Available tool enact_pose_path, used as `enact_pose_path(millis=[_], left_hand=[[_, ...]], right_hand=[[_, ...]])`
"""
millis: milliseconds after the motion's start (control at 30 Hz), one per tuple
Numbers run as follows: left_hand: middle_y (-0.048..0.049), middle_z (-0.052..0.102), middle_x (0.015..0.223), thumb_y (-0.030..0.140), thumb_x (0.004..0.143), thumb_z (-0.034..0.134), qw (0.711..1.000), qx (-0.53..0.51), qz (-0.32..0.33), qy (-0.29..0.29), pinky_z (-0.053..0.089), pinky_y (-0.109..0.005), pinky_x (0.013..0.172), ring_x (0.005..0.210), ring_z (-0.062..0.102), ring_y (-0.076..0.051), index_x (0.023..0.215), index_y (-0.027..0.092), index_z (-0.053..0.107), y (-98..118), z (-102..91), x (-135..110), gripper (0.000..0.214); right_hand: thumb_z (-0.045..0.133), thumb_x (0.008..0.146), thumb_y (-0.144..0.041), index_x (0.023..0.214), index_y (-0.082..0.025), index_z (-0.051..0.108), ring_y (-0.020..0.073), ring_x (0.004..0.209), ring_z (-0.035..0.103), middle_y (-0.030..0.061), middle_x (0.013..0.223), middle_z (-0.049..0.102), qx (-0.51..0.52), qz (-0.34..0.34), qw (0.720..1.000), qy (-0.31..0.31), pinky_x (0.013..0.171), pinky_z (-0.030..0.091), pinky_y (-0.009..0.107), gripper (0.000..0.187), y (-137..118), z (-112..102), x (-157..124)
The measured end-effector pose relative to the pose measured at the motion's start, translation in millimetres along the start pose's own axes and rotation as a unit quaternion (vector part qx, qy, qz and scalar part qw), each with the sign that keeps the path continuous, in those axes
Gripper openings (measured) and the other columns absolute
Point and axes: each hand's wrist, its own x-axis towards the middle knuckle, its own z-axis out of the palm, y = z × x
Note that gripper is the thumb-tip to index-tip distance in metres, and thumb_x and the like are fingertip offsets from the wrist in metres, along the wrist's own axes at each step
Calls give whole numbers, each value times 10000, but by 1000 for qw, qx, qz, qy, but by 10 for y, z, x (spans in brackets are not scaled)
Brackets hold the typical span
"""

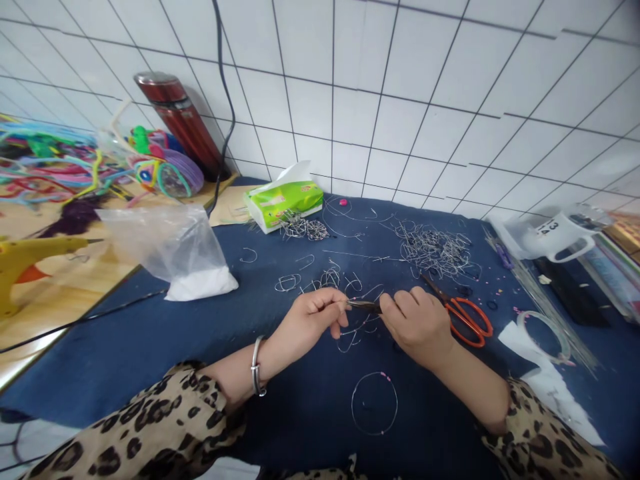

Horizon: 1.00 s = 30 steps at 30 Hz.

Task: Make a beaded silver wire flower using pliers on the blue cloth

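Observation:
My left hand (pixel 320 312), with a silver bangle (pixel 256 367) on its wrist, is closed in a pinch on a thin piece of wire. Facing it, my right hand (pixel 417 325) is wrapped round a pair of pliers (pixel 366 306); their dark jaws point left to my left fingertips, and the handles are hidden in my palm. Bent wire pieces (pixel 350 339) lie on the cloth below and behind the jaws. Nearer to me rests a wire ring (pixel 374 403) with a few pink beads. Orange-handled scissors (pixel 469 321) lie just right of my right hand.
A dark blue cloth (pixel 200 373) covers the table. Behind lie a wire heap (pixel 435 248) and a green tissue pack (pixel 285 200). At left are a bag of white material (pixel 200 283), a yellow glue gun (pixel 30 263) and a red thermos (pixel 183 123). A white mug (pixel 557 233) stands right.

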Motion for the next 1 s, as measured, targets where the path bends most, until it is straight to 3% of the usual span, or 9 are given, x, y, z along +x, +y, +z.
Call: enact_pose_path(millis=[367,633,833,1000], left_hand=[[5,598,655,240,844,483,998,49,-5,-48,391,-185,501,489,520,-69,823,158,588,-15,-43,5,135],[10,597,632,192,823,446,982,140,3,-130,413,-166,468,460,529,-66,780,158,596,25,-103,26,159],[8,608,610,143,798,426,972,186,1,-145,401,-149,425,438,535,-68,770,167,625,69,-129,10,202],[8,616,638,133,789,436,975,155,-10,-160,414,-162,465,465,536,-70,775,164,620,79,-156,36,187]], right_hand=[[520,844,-209,990,-226,577,128,652,363,0,728,535,-28,-53,997,42,568,217,318,158,124,-36,-20],[493,858,-173,1006,-253,566,122,646,354,-18,758,548,14,-125,992,29,545,189,312,183,230,-68,2],[491,862,-174,996,-237,572,131,665,365,-11,767,556,9,-161,987,10,547,187,318,169,205,-135,41],[476,865,-169,987,-244,569,131,658,360,-7,744,543,29,-137,990,-1,555,189,322,170,199,-147,58]])
